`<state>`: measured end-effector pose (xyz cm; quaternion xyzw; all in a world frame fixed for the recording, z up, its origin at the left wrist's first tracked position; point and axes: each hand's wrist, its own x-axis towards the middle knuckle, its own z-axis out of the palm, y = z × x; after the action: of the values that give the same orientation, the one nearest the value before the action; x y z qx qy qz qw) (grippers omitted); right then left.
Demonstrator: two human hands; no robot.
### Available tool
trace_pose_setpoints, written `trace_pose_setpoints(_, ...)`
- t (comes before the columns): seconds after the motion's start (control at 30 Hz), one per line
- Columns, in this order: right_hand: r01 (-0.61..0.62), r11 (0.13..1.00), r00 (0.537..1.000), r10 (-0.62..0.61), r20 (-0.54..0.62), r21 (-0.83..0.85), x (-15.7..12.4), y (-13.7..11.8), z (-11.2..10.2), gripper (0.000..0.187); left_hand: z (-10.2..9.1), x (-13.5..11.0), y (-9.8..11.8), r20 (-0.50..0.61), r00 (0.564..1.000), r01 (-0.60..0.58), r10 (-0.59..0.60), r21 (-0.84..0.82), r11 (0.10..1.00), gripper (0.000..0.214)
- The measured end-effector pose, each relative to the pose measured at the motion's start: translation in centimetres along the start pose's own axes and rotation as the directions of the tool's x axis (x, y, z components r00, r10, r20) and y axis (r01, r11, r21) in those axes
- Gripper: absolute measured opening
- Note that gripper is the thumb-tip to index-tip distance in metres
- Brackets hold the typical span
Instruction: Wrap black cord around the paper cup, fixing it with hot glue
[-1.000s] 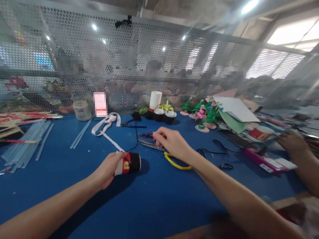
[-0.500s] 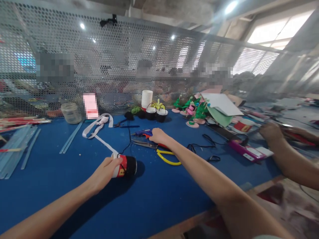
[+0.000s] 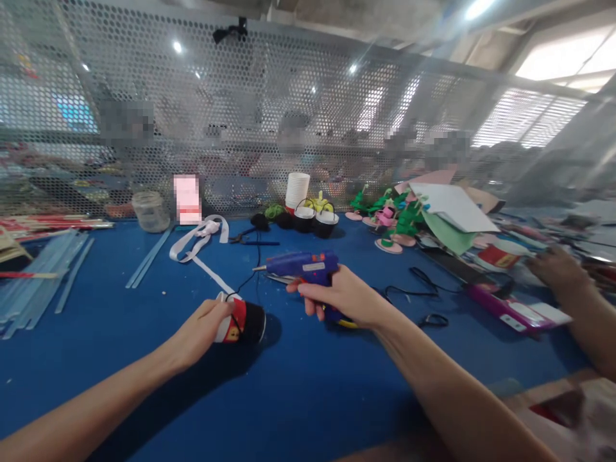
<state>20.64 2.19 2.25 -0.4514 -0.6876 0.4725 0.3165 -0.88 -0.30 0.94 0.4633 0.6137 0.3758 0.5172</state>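
Note:
My left hand (image 3: 209, 324) is closed around a paper cup (image 3: 235, 321) lying on its side, its red and white wall partly wrapped in black yarn. A white ribbon (image 3: 214, 274) runs from the cup back to a loose coil, and a black strand trails up from it. In my right hand (image 3: 344, 298) is a blue glue gun (image 3: 303, 266), held above the table with its nozzle pointing left toward the cup. Behind and below that hand, the scissors are mostly hidden; a bit of yellow handle (image 3: 347, 323) shows.
Clear glue sticks (image 3: 43, 276) lie at the left, near a plastic jar (image 3: 151, 212). Small black-and-white buckets (image 3: 326, 224) and stacked white cups (image 3: 298, 189) stand at the back. Green craft figures (image 3: 407, 218) and a purple box (image 3: 510, 307) are rightward, beside another person's hand (image 3: 561, 273).
My right hand has lifted the glue gun off the table and turned it toward the cup. My left hand keeps its hold on the cup. The view has shifted slightly.

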Motion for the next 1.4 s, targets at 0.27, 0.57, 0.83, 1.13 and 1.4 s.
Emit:
trace_pose_setpoints(0.27,-0.063,0.988,0.997,0.067,0.026,-0.141,-1.6,-0.3,2.0,0.017,-0.1,0.8,-0.8,-0.068,0.996,0.056,-0.053,0.05,0.997,0.019)
trace_pose_setpoints(0.57,-0.011,0.943,1.0,0.006,-0.016,-0.333,-2.5,-0.8,2.7,0.014,0.0,1.3,-1.3,-0.026,0.997,0.076,-0.077,-0.041,0.996,0.021)
trace_pose_setpoints(0.83,0.115,0.893,0.989,-0.144,-0.034,-0.435,-2.9,-0.6,3.1,0.016,0.4,0.9,-0.5,0.14,0.99,0.05,-0.031,-0.139,0.989,0.019)
trace_pose_setpoints(1.13,0.186,0.833,0.974,-0.226,-0.013,-0.522,-3.1,-0.7,3.3,0.015,0.3,1.1,-0.8,0.198,0.98,0.038,-0.002,-0.18,0.983,0.019)
trace_pose_setpoints(1.4,0.219,0.804,0.972,-0.229,0.052,-0.553,-3.1,-0.8,3.1,0.014,0.3,1.1,-0.8,0.177,0.984,0.023,0.009,-0.173,0.985,0.018)
